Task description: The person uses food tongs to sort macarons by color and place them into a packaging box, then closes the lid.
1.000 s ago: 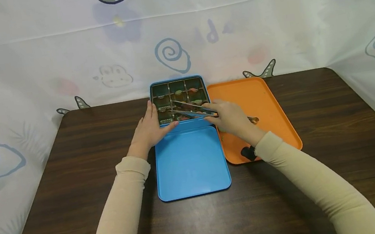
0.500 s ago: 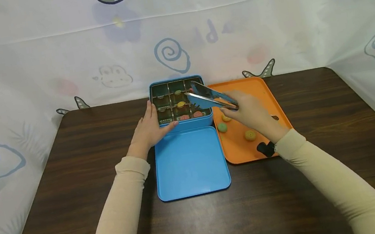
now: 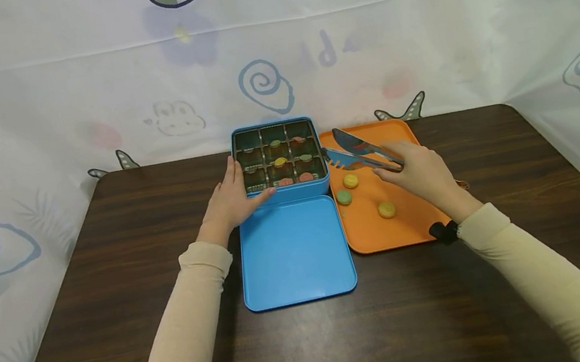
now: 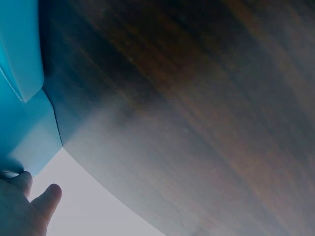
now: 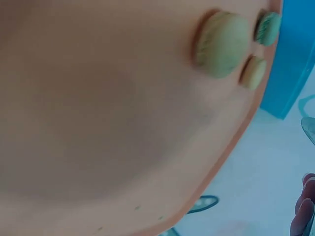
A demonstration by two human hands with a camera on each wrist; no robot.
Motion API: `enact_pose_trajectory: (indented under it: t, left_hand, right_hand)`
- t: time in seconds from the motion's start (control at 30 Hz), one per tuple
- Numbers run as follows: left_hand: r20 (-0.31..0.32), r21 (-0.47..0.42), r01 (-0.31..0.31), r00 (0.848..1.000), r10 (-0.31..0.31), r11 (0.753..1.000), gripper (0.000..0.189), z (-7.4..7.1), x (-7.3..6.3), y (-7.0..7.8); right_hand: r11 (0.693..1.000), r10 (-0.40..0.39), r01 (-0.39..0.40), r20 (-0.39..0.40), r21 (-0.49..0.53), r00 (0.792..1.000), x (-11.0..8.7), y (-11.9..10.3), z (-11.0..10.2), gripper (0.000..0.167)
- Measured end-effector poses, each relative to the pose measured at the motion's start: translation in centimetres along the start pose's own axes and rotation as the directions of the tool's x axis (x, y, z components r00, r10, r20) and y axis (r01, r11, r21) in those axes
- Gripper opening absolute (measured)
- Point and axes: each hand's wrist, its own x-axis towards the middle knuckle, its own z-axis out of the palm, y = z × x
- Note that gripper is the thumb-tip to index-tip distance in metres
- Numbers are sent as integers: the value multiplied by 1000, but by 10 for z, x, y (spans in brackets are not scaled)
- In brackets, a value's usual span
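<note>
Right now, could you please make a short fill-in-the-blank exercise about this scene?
1. The right hand holds metal ____.
2. The tongs hang over the ____ tray.
3. ____ macarons lie on that tray.
4. The left hand rests on the blue ____.

Missing words: tongs; orange; three; tin

Bright even light – soft shadows, wrist cams blurry

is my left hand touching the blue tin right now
Touching. The head view shows the left hand laid against the blue tin, fingers on its left wall and thumb along the front edge.
</note>
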Motion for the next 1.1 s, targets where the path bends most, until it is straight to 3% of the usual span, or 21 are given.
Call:
enact_pose_trajectory:
  t: [0.4,0.67,1.1]
  left_hand:
    - [5,2,2,1000,-2,1000,110,-2,-1,2]
    - [17,9,5,1000,-5,1000,111,-2,-2,1]
    - [10,10,2,1000,-2,1000,111,-2,-2,2]
  right_hand:
    - [997,56,-51,77,-58,995,-15,24,2,53]
    - [997,70,-62,151,-54,986,-19,24,7,56]
    - [997,45,-35,156,-68,987,-18,20,17,54]
